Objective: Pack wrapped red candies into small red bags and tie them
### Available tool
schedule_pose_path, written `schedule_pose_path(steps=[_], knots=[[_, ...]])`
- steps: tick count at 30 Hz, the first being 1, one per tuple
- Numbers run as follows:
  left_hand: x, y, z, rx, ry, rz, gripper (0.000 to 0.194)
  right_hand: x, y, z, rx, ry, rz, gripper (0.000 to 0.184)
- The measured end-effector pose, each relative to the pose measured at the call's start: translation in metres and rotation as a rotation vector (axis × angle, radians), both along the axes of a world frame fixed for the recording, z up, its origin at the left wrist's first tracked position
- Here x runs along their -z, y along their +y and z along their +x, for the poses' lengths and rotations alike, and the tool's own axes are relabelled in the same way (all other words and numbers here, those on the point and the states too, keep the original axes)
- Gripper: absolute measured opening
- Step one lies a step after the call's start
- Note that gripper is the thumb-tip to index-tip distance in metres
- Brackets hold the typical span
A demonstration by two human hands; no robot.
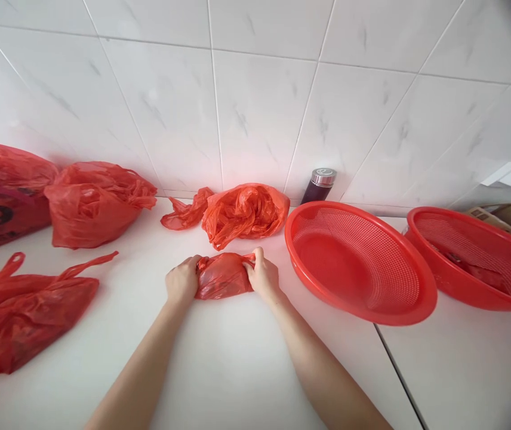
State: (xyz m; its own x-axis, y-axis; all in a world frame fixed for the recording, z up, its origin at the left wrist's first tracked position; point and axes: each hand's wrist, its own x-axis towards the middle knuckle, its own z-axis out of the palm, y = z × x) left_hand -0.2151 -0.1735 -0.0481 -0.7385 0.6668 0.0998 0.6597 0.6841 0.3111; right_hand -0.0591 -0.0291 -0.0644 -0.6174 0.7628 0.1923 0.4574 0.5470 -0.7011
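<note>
A small red plastic bag point(224, 278) is held on the white table point(233, 370), its left end gathered in the closed fingers of the left hand point(184, 278) and its right end pinched between thumb and fingers of the right hand point(262, 275); dark contents are faintly seen through the film. Just beyond it a crumpled red bag point(246, 212) is set near the tiled wall point(264, 113); a red perforated basket point(358, 263) is placed to the right, with a dark bottle point(318, 186) partly hidden behind its rim.

Head cam, looks fwd/down over table to tiled wall.
</note>
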Motion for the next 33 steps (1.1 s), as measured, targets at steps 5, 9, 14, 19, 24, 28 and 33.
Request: schedule_pose_path(steps=[5,9,14,19,24,28,33], knots=[[0.001,-0.002,0.002,-0.025,0.058,0.017,0.032,-0.001,-0.002,0.002,0.053,-0.004,0.061,0.015],[0.000,-0.009,-0.001,-0.101,0.030,0.064,0.039,-0.004,-0.003,0.013,0.021,0.087,0.022,0.035],[0.000,-0.025,-0.004,-0.199,-0.090,0.184,0.042,-0.006,-0.004,0.015,0.092,0.260,-0.076,0.042],[0.005,-0.043,0.003,-0.292,-0.164,0.380,0.047,-0.004,-0.002,0.009,0.146,0.398,-0.108,0.038],[-0.013,-0.055,0.011,-0.298,-0.111,0.483,0.040,-0.001,-0.003,0.009,0.089,0.507,-0.145,0.036],[-0.045,-0.046,0.035,-0.185,0.103,0.515,0.038,-0.006,-0.012,0.007,0.035,0.617,-0.194,0.035],[-0.057,-0.011,0.062,0.222,-0.024,0.282,0.014,-0.023,-0.028,0.008,-0.043,0.713,-0.258,0.030]])
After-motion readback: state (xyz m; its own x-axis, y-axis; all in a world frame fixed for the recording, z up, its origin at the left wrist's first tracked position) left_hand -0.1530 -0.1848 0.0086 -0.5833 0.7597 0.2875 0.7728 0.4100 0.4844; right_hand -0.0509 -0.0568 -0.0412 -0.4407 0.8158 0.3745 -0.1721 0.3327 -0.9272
